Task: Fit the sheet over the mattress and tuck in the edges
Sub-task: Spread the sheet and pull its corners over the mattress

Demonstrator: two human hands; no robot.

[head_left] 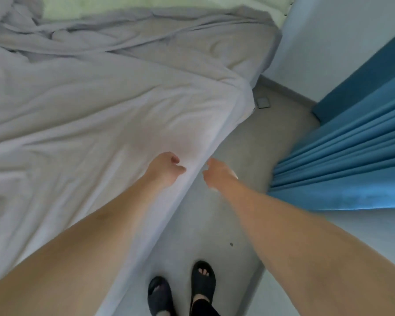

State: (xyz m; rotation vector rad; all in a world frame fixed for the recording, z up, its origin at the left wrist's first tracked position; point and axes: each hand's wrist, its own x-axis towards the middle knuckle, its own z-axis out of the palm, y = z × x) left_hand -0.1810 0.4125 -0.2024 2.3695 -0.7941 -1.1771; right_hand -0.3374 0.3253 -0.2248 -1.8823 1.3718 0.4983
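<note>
A pale grey sheet [96, 115] lies wrinkled over the mattress [96, 8], whose pale green top shows bare at the far end. The sheet hangs down the near side and wraps the corner at the right. My left hand [167, 167] hovers over the sheet at the bed's edge, fingers loosely curled with no fabric in them. My right hand [217, 174] is just off the edge, beside the hanging sheet and above the floor. Its fingers are loosely curled toward the fabric and hold nothing I can see.
A narrow strip of grey floor [249, 144] runs between the bed and a blue curtain [351, 156] on the right. My feet in black slippers [202, 281] stand close to the bed. A small square plate [263, 102] lies on the floor near the bed corner.
</note>
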